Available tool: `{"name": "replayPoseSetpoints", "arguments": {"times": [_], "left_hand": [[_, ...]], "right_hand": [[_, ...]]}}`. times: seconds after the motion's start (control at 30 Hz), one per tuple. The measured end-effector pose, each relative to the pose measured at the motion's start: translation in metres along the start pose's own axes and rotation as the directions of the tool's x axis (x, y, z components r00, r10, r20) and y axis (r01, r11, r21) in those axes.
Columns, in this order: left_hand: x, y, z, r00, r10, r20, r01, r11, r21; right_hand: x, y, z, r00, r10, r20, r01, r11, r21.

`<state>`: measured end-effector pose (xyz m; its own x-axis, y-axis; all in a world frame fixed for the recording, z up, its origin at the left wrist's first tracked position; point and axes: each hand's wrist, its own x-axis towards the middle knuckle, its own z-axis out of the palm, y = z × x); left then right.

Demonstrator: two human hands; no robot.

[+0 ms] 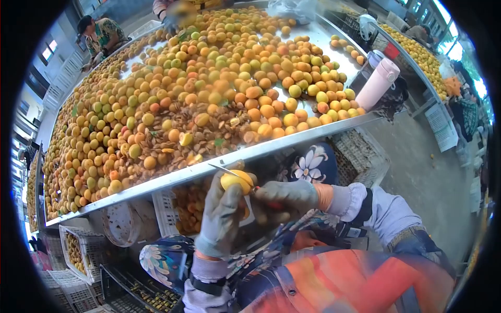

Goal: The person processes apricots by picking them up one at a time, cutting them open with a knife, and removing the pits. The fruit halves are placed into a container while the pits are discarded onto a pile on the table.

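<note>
In the head view, the grey-gloved left hand was wrapped around an apricot, just in front of the near rim of the metal table. The right hand gripped a knife, its blade touching the fruit's top. Heaped fruit covered the table, and a pink bottle stood at its right edge.

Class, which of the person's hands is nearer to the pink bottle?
Right. The right hand, holding a knife, is below-left of the pink bottle; the left hand, holding a fruit, lies farther left.
</note>
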<state>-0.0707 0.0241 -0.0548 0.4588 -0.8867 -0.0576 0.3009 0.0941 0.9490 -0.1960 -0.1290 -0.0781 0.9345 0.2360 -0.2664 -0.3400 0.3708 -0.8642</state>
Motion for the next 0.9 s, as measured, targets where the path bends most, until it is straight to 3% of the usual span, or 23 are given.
{"name": "replayPoseSetpoints", "arguments": {"times": [0.1,0.13,0.23,0.47,0.57,0.63,0.67,0.7,0.73,0.77,0.8,0.83,0.87,0.9], "left_hand": [[-0.008,-0.012,0.006,1.000,-0.015,-0.010,0.014,0.999,-0.038],[-0.009,-0.014,0.006,1.000,-0.016,-0.013,0.015,0.999,-0.045],[-0.009,-0.015,0.003,1.000,0.005,-0.025,-0.006,0.999,-0.044],[-0.011,-0.029,-0.003,0.996,0.065,-0.063,-0.069,0.996,-0.061],[-0.008,-0.031,-0.003,0.993,0.098,-0.060,-0.102,0.993,-0.066],[-0.006,-0.029,-0.005,0.990,0.125,-0.061,-0.129,0.990,-0.062],[-0.006,-0.029,-0.006,0.989,0.137,-0.064,-0.141,0.988,-0.062],[-0.007,-0.027,-0.007,0.987,0.148,-0.066,-0.152,0.987,-0.061],[-0.008,-0.018,0.000,0.992,0.069,-0.106,-0.084,0.986,-0.145],[-0.007,-0.007,0.008,0.990,-0.003,-0.140,-0.028,0.974,-0.225],[-0.007,-0.017,0.006,0.987,0.100,-0.129,-0.105,0.994,-0.032],[-0.006,-0.012,0.014,0.970,-0.056,-0.236,0.003,0.976,-0.217],[-0.005,-0.027,0.010,0.971,0.035,-0.235,-0.066,0.990,-0.122],[-0.003,-0.044,0.003,0.966,0.126,-0.224,-0.136,0.990,-0.029]], "right_hand": [[-0.008,-0.002,0.003,0.999,0.028,-0.017,-0.028,1.000,0.002],[-0.004,0.003,-0.008,0.998,-0.032,0.063,0.037,0.997,-0.067],[-0.007,-0.004,0.001,0.998,-0.046,0.031,0.049,0.993,-0.111],[-0.016,-0.024,0.015,0.998,-0.010,0.067,0.014,0.999,-0.050],[-0.012,-0.019,0.007,0.990,-0.027,0.136,0.046,0.989,-0.143],[0.001,0.008,-0.001,0.928,-0.347,0.138,0.374,0.851,-0.369],[0.008,0.026,-0.008,0.927,-0.348,0.141,0.376,0.850,-0.370],[0.015,0.045,-0.014,0.817,-0.554,0.161,0.526,0.600,-0.603],[0.020,0.051,-0.014,0.657,-0.712,0.249,0.577,0.262,-0.774],[0.021,0.052,-0.014,0.644,-0.717,0.267,0.588,0.241,-0.772],[0.019,0.049,-0.015,0.720,-0.646,0.253,0.578,0.356,-0.735],[0.018,0.046,-0.015,0.789,-0.565,0.243,0.549,0.467,-0.693],[0.019,0.045,-0.015,0.776,-0.577,0.256,0.561,0.445,-0.698],[0.021,0.046,-0.016,0.877,-0.445,0.183,0.447,0.615,-0.650]]}}
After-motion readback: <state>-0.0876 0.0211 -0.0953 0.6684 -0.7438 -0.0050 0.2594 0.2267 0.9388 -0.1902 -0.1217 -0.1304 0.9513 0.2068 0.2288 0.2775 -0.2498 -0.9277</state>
